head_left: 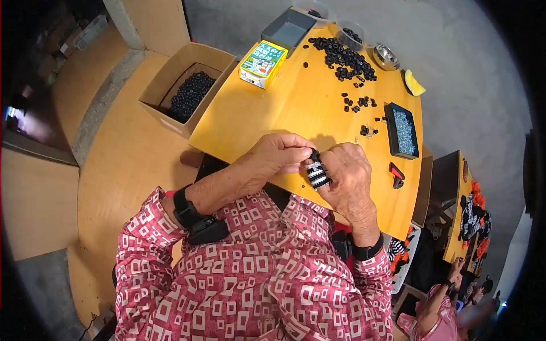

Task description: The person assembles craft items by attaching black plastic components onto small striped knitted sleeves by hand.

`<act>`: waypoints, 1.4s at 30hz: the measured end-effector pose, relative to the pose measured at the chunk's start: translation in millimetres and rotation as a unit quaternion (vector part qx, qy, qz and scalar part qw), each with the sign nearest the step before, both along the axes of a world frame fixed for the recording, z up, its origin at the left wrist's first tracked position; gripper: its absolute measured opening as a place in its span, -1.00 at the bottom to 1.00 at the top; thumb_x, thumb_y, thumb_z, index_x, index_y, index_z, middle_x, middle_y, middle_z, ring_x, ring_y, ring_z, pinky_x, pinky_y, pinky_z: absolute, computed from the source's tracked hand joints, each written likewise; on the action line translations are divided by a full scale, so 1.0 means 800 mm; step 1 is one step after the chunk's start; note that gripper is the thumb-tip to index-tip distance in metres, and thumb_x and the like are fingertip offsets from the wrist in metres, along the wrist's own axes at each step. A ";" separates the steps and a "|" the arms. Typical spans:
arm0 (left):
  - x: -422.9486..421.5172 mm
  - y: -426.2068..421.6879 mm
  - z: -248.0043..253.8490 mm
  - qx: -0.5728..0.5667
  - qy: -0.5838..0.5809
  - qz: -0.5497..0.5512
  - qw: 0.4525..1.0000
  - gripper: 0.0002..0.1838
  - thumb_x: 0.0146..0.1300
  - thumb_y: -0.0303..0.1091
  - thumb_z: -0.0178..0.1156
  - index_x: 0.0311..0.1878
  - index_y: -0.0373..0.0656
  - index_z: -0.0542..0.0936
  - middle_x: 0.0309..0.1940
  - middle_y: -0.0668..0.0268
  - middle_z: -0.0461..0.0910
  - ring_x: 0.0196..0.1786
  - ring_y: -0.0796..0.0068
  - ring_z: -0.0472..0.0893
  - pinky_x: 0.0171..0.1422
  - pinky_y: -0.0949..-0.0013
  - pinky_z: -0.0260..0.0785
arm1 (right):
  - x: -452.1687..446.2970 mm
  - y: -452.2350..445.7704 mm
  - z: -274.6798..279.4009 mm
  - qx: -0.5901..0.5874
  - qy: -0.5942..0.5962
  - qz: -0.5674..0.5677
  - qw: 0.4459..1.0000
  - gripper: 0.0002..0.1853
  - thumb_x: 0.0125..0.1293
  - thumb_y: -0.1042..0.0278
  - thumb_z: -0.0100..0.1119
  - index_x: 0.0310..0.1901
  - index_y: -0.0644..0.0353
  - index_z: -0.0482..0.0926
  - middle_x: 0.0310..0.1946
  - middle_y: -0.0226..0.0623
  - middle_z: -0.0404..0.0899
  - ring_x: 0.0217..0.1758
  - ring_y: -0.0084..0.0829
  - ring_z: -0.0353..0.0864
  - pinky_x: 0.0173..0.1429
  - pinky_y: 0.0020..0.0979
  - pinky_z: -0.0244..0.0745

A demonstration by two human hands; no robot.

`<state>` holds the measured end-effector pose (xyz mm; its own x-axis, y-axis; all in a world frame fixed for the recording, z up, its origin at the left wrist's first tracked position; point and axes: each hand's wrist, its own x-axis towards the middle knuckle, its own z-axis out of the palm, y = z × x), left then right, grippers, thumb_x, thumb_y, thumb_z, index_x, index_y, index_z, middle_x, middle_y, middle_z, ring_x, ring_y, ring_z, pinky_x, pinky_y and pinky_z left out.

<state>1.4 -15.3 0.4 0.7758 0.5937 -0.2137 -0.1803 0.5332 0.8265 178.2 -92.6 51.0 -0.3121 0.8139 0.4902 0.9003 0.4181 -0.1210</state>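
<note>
Head view: at left, a cardboard box [162, 117] holds black beads [193, 95]. Over the tabletop [227, 125], the left hand's [264, 160] fingers pinch a small black part [314, 154], perhaps touching the striped band [318, 176] that the right hand's [351, 176] fingers curl closed around. That work looks partway done; many black pieces [341, 58] lie loose, left of a tray [391, 132] of clear pieces [405, 135].

Two hands [278, 152] [348, 176] share one striped piece [317, 175]. I count one worktop [227, 122] close by, carrying two trays [289, 27] [412, 149], two clear tubs [324, 21] [360, 36], one metal bowl [386, 57], one yellow carton [263, 63], one yellow wedge [414, 83] and one red-and-black thing [396, 170]. Beside it is one cardboard box [162, 71]. The small black pieces [347, 61] are too many to count.
</note>
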 end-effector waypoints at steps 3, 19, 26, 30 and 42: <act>-0.003 -0.002 0.004 -0.046 -0.004 -0.004 0.999 -0.69 0.41 -0.25 0.26 0.11 -0.22 0.59 -0.09 0.42 0.61 -0.09 0.70 0.60 0.08 0.59 0.53 | -0.001 0.000 0.002 0.003 0.010 0.000 1.000 -0.81 -0.05 0.43 0.36 -0.46 0.17 0.50 -0.56 -0.26 0.40 -0.35 -0.19 0.50 -0.15 -0.22 0.41; 0.000 -0.006 0.000 -0.049 -0.049 0.000 0.998 -0.71 0.38 -0.34 0.28 0.11 -0.21 0.57 -0.04 0.41 0.59 0.02 0.66 0.60 0.17 0.54 0.52 | 0.003 -0.012 -0.001 -0.022 0.112 0.002 0.993 -0.60 -0.01 0.60 0.31 -0.04 0.25 0.68 -0.32 -0.18 0.57 -0.27 -0.17 0.53 -0.17 -0.25 0.47; 0.001 -0.008 0.003 -0.032 -0.059 -0.001 0.998 -0.69 0.35 -0.41 0.30 0.13 -0.21 0.55 0.00 0.41 0.59 0.06 0.65 0.58 0.19 0.53 0.49 | -0.004 -0.012 0.000 -0.035 0.228 0.003 0.973 -0.58 -0.01 0.66 0.28 -0.02 0.27 0.67 -0.30 -0.18 0.59 -0.24 -0.18 0.55 -0.13 -0.29 0.49; 0.002 -0.009 0.002 -0.028 -0.076 0.007 0.997 -0.63 0.36 -0.31 0.31 0.16 -0.23 0.54 -0.02 0.30 0.64 0.03 0.56 0.63 0.18 0.52 0.49 | -0.003 -0.012 -0.001 -0.037 0.237 -0.006 0.971 -0.60 0.01 0.69 0.29 -0.04 0.27 0.65 -0.30 -0.19 0.61 -0.25 -0.20 0.58 -0.13 -0.31 0.51; 0.005 -0.010 -0.005 -0.033 -0.090 0.000 0.995 -0.71 0.41 -0.41 0.24 0.12 -0.25 0.49 0.01 0.25 0.61 0.09 0.46 0.65 0.28 0.46 0.48 | 0.004 -0.016 0.006 -0.071 0.278 -0.013 0.958 -0.68 0.04 0.72 0.20 -0.12 0.29 0.63 -0.37 -0.17 0.61 -0.27 -0.20 0.61 -0.15 -0.34 0.51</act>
<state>5.1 -23.7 -3.7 0.8045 0.5836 -0.1104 -0.3220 0.5847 0.7446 181.8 -105.2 56.0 -0.0144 0.8889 0.4579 0.6898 0.3404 -0.6390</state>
